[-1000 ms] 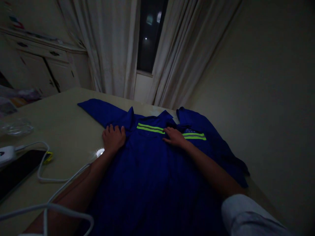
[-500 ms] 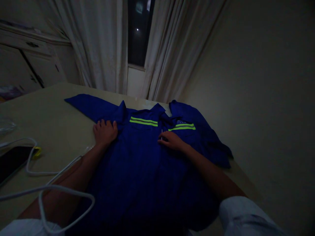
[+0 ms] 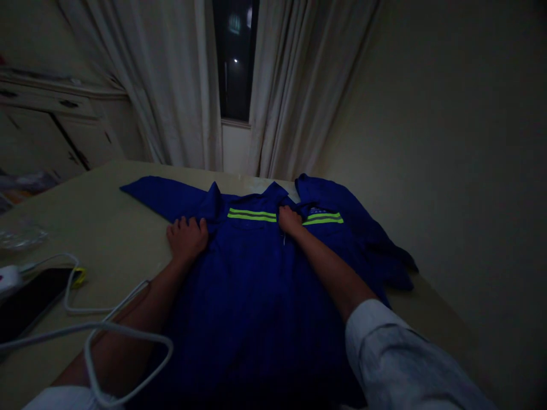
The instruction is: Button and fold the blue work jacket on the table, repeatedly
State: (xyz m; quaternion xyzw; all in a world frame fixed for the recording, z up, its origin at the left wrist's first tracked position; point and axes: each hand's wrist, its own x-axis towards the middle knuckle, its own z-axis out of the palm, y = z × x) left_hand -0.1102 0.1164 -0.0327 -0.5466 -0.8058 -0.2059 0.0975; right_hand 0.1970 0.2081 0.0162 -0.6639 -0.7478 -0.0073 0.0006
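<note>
A blue work jacket [image 3: 252,285] with yellow-green reflective chest stripes lies spread on the table, its front upward and its sleeves out to both sides. My left hand [image 3: 187,236] rests flat on its left edge below the sleeve, fingers apart. At the front opening, just under the collar and between the two stripes, my right hand [image 3: 291,221] is closed on the jacket's edge. Its fingertips are partly hidden. A small pale strip, perhaps a zip pull, hangs below that hand.
On the left of the table [image 3: 111,228] lie a black phone [image 3: 36,296], a white plug [image 3: 9,280] and clear plastic [image 3: 21,236]. A white cable [image 3: 128,327] loops in front of my left forearm. Curtains [image 3: 179,85] and a wall stand behind.
My right hand has moved up along the front opening towards the collar, and its fingers have closed on the edge. My left hand stays on the jacket. The view has shifted slightly.
</note>
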